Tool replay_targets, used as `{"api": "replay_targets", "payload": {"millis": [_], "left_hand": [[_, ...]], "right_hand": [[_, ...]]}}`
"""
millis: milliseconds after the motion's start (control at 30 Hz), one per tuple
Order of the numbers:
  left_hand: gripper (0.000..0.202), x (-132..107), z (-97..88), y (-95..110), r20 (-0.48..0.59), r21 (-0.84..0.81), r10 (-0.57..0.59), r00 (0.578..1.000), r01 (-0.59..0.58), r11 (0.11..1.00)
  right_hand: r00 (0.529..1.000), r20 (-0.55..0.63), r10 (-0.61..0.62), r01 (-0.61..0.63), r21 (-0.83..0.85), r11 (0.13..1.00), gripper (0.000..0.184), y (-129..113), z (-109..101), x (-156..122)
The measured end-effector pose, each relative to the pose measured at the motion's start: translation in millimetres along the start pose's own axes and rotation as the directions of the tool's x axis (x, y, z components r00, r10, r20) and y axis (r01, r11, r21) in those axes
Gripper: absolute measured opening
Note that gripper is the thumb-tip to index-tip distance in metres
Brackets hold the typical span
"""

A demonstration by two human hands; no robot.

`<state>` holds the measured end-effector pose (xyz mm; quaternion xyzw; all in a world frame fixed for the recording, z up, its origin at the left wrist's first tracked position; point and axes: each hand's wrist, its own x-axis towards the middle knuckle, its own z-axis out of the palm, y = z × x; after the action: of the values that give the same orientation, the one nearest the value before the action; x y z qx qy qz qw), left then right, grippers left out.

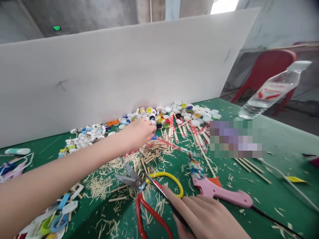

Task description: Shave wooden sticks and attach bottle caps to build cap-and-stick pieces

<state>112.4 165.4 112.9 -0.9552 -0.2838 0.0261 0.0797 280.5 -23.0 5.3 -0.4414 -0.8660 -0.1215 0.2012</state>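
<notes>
My left hand (141, 132) stretches across to the heap of plastic bottle caps (171, 114), its fingers curled down beside a white cap; what they pinch, if anything, is hidden. My right hand (201, 215) is closed around a slim dark-handled knife (159, 187) with a narrow metal end and a red patch. Under its tip lie open scissors (139, 182) with one yellow and one red handle. Right of them rests a pink hot glue gun (219, 194) with an orange trigger and a nozzle crusted with coloured glue.
Wood slivers (99, 187) and chopsticks in red-printed wrappers (196, 134) litter the green table (281, 132). Assembled caps and sticks (59, 212) lie at the left. A white board (129, 69) stands behind; a water bottle (271, 91) is at the right edge. One patch is pixelated.
</notes>
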Motion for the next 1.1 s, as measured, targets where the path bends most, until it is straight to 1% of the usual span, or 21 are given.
{"api": "replay_targets", "payload": {"millis": [100, 200, 333, 400, 467, 533, 567, 633, 767, 867, 933, 1100], "left_hand": [[0.025, 38.1, 15.9, 6.7, 0.039, 0.002, 0.086, 0.996, -0.086, 0.996], [0.024, 68.6, 30.0, 14.6, -0.011, 0.012, 0.158, 0.987, -0.158, 0.987], [0.02, 98.9, 42.0, 27.6, -0.038, 0.005, 0.249, 0.968, -0.249, 0.969], [0.025, 110.3, 46.0, 37.2, -0.058, 0.02, 0.351, 0.935, -0.35, 0.937], [0.033, 119.7, 48.7, 48.6, -0.094, 0.048, 0.464, 0.881, -0.461, 0.886], [0.033, 127.3, 49.1, 61.0, -0.117, 0.06, 0.536, 0.836, -0.533, 0.844], [0.03, 130.6, 48.1, 67.0, -0.12, 0.053, 0.555, 0.823, -0.553, 0.832], [0.024, 136.6, 44.5, 78.0, -0.12, 0.035, 0.579, 0.807, -0.579, 0.814], [0.024, 148.8, 34.9, 93.2, -0.151, 0.017, 0.615, 0.774, -0.62, 0.785], [0.024, 158.3, 28.8, 101.2, -0.128, 0.008, 0.633, 0.764, -0.637, 0.771], [0.024, 163.6, 25.1, 107.6, -0.09, 0.005, 0.638, 0.765, -0.641, 0.768], [0.022, 173.0, 18.8, 130.6, 0.018, -0.022, 0.648, 0.762, -0.647, 0.762]], "right_hand": [[0.999, 0.016, -0.047, 0.048, -0.063, 0.997, 0.051, 1.9, 4.1, -2.0], [0.995, 0.034, -0.098, 0.101, -0.109, 0.989, 0.044, 3.8, 5.4, -1.5], [0.99, 0.043, -0.134, 0.139, -0.118, 0.983, 0.04, 4.4, 0.9, 0.1], [0.99, 0.048, -0.129, 0.134, -0.106, 0.985, 0.04, 3.9, -2.4, 0.7], [0.991, 0.062, -0.122, 0.127, -0.081, 0.989, 0.04, 3.3, -5.4, 1.1], [0.991, 0.062, -0.123, 0.127, -0.062, 0.99, 0.039, 2.8, -7.1, 1.2], [0.99, 0.064, -0.123, 0.127, -0.055, 0.99, 0.039, 2.4, -7.2, 1.0], [0.991, 0.064, -0.12, 0.124, -0.051, 0.991, 0.039, 1.6, -6.3, 0.2], [0.994, 0.029, -0.104, 0.106, -0.06, 0.993, 0.039, -1.2, -2.4, -2.1], [0.996, 0.012, -0.088, 0.089, -0.062, 0.994, 0.039, -3.5, -2.9, -1.8], [0.997, -0.002, -0.079, 0.079, -0.063, 0.995, 0.037, -4.8, -4.8, -0.5], [0.994, -0.089, -0.066, 0.056, -0.11, 0.992, 0.03, -5.7, -4.3, 1.0]]}}
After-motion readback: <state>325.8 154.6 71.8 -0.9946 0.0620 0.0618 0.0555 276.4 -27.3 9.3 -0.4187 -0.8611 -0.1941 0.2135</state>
